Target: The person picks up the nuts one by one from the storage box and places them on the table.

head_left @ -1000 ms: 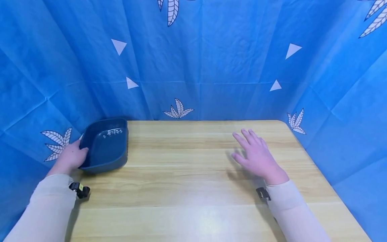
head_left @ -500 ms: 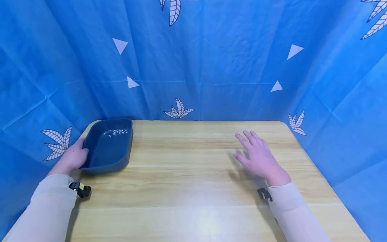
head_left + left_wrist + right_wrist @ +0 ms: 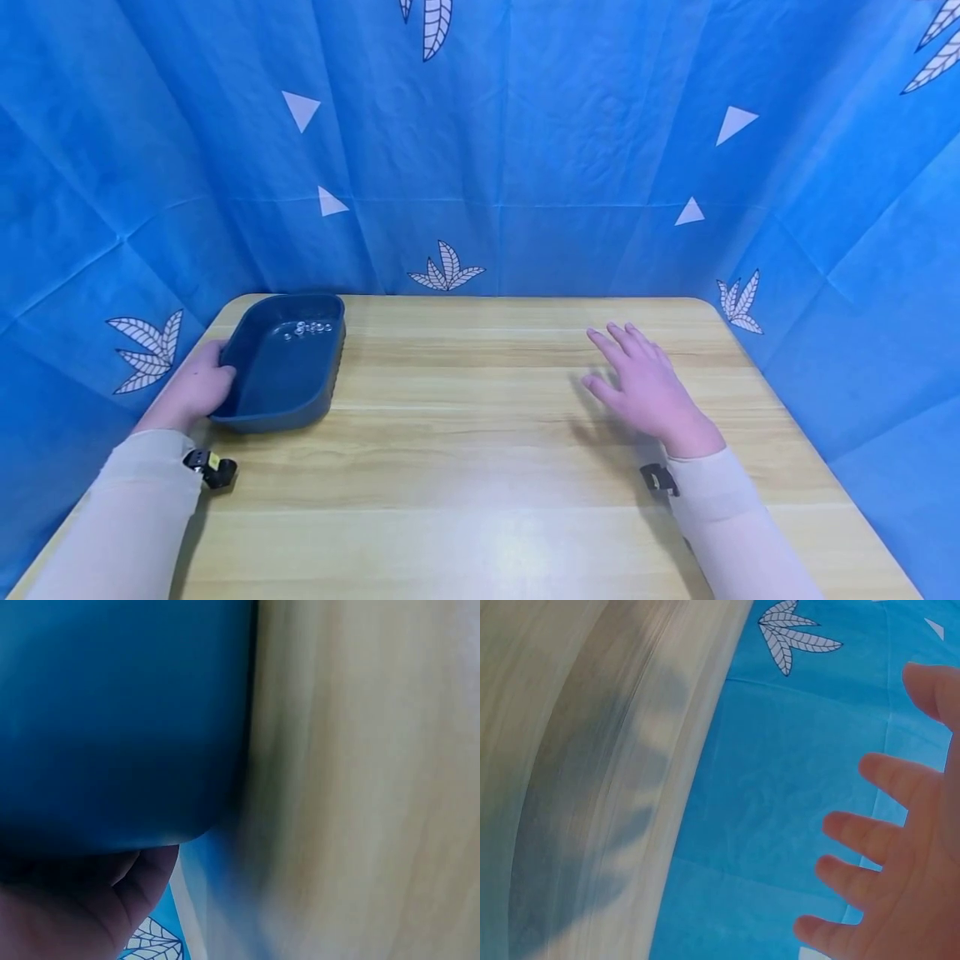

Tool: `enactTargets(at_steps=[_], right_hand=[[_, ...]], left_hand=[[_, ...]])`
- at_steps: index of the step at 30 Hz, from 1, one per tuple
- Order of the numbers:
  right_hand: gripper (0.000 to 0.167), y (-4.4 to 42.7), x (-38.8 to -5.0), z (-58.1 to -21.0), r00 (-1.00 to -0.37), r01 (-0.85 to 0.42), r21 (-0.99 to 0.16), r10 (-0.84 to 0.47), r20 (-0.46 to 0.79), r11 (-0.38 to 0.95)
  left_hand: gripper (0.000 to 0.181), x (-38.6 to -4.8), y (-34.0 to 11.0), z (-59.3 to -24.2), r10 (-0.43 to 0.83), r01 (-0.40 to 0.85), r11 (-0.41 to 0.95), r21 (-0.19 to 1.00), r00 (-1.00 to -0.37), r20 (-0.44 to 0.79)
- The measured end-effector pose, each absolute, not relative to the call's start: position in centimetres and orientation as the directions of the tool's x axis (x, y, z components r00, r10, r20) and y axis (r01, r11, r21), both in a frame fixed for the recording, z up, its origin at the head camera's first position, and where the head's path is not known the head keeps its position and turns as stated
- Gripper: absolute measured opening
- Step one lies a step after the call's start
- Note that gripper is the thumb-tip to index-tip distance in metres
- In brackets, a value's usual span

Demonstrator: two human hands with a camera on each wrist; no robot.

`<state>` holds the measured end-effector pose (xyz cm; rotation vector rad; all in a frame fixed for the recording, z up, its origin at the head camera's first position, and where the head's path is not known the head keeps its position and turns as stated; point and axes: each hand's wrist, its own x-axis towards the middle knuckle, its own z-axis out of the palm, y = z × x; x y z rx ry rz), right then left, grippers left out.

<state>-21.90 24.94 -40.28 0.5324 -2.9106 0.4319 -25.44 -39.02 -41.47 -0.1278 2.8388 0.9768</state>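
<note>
At left, rounded navy tray (image 3: 279, 379); left hand (image 3: 198, 382) grips it; right hand (image 3: 648, 387), fingers apart.

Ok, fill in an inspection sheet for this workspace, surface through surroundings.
Surface: pale wood-grain table, glare at the near side.
Job's things: dark blue, rounded rectangular, plastic-looking tray; small clear specks inside, beads or droplets unclear.
Clutter: nothing seen.
Hands: left hand grips the tray's left side; right hand hovers over the table, fingers spread.
Cables: nothing seen.
Surroundings: blue fabric curtain with white leaf and triangle print, behind and on both sides.
</note>
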Motion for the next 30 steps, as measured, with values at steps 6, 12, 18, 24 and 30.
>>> enactTargets(at_steps=[6,12,18,24,30], right_hand=[[0.073,25.1,-21.8,-40.0,-0.928,-0.359,-0.256,-0.313,0.202,0.898],[0.072,25.2,-21.9,-40.0,-0.926,-0.362,-0.257,-0.313,0.212,0.896],[0.071,25.1,-21.9,-40.1,-0.925,-0.368,-0.265,-0.320,0.206,0.891],[0.070,25.1,-21.9,-40.2,-0.927,-0.364,-0.266,-0.319,0.199,0.892],[0.069,25.0,-22.0,-40.3,-0.925,-0.367,-0.260,-0.320,0.205,0.893]], left_hand=[[0.063,-25.1,-38.1,-41.4,-0.014,-0.121,0.773,0.623,-0.985,-0.174],[0.061,-24.9,-36.8,-41.5,0.018,-0.100,0.729,0.677,-0.986,-0.165],[0.061,-24.8,-35.6,-41.5,0.045,-0.123,0.700,0.703,-0.976,-0.215],[0.061,-24.6,-34.1,-41.4,0.069,-0.110,0.718,0.687,-0.971,-0.229],[0.061,-24.6,-32.5,-41.5,0.106,-0.057,0.727,0.685,-0.975,-0.193]])
